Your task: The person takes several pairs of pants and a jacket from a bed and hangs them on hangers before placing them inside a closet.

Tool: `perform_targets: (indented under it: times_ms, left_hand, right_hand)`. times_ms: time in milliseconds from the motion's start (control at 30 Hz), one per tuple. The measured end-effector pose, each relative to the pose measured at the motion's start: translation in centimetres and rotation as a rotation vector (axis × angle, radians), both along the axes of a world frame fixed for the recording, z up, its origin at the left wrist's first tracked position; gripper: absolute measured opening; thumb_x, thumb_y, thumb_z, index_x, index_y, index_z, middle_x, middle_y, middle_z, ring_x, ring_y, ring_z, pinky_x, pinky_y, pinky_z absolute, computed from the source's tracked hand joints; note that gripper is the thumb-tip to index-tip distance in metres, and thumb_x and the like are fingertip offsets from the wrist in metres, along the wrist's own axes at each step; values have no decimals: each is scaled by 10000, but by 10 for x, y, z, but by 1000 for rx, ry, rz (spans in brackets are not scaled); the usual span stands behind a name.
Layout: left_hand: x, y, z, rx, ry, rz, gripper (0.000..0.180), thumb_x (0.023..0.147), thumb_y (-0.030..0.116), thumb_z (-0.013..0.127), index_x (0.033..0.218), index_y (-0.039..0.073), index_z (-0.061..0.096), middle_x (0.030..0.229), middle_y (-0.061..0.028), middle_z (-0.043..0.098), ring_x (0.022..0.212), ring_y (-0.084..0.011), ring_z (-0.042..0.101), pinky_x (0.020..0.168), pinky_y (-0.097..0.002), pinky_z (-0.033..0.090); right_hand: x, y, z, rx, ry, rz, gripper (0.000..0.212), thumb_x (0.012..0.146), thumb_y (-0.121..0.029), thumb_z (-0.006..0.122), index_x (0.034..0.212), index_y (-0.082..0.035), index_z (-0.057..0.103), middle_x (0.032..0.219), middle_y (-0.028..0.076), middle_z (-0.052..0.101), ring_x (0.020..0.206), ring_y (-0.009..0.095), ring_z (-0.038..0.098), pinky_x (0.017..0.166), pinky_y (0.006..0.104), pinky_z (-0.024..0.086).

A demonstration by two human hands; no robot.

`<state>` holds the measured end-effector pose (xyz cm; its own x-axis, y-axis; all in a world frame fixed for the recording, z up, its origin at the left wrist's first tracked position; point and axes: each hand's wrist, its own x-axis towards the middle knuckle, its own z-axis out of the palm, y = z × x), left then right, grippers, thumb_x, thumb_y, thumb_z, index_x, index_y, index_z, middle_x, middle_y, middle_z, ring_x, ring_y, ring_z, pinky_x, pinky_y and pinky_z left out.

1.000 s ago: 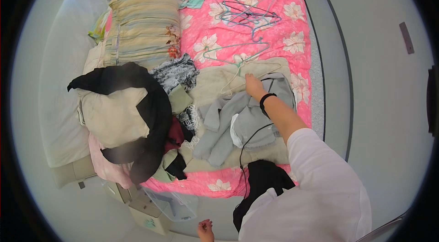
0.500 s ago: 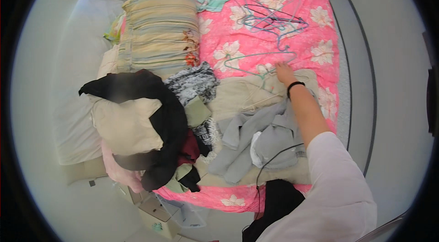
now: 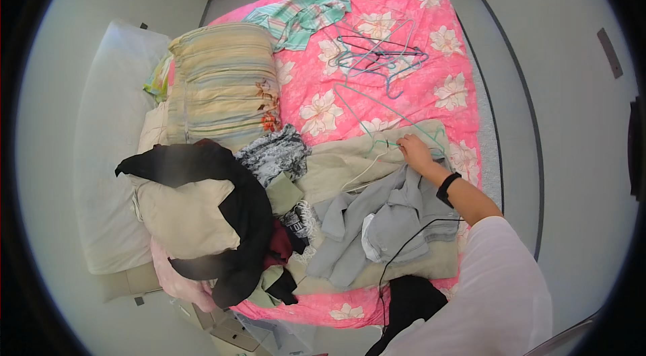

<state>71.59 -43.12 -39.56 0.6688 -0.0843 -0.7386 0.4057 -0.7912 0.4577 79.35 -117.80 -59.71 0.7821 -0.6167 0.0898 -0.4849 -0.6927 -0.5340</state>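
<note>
Right hand (image 3: 416, 153): grip closed, green hanger (image 3: 381, 103) pinched at the fingertips. Green hanger located over the upper edge of the beige cloth (image 3: 330, 167), partly over the pink sheet (image 3: 303, 90). White hanger (image 3: 367, 169) seen just beside the fingers; whether it is also gripped cannot be told. Grey garment (image 3: 397, 221) spread below, crossed by a black cord (image 3: 408, 236). Loose hangers (image 3: 383, 56) heaped farther up the bed.

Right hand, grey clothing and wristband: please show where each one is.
Right hand (image 3: 417, 153), head view: back of the hand.
Grey clothing (image 3: 398, 220), head view: its bunched middle.
Wristband (image 3: 447, 189), head view: its outer side.
</note>
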Motion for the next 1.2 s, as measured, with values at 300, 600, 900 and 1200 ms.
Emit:
perform_targets:
  times_ms: [300,600,900,1200]
  left_hand:
    - [24,-53,4,-68,-64,-256,285,942,259,573,1014,-11,628,886,-126,666,832,-196,607,760,-324,491]
    - [83,-126,50,-331,-757,-337,699,837,90,666,1413,-18,286,1416,-196,347,1315,-318,360,1040,-421,366]
    - [180,-221,100,-936,-583,-219,698,905,174,629,1464,51,230,1396,-171,399,1242,-275,450,972,-377,436]
    - [130,-279,59,-664,-246,-890,173,952,170,536,968,22,623,671,9,537,587,-61,511,533,-228,407]
  right_hand:
    - [-11,61,158,237,-534,-229,190,882,-75,580,1061,-30,627,814,99,550,720,255,531,641,333,425]
    - [-74,163,297,1230,-507,-14,217,961,-163,534,1104,-25,622,663,-44,416,543,36,368,453,213,282]
    - [-212,274,327,1368,-284,164,250,980,-193,512,1093,3,619,663,-51,390,561,45,372,453,210,275]
    - [-340,299,304,1322,-232,-1,293,940,-199,572,1165,-14,604,806,-13,515,742,93,497,646,240,402]
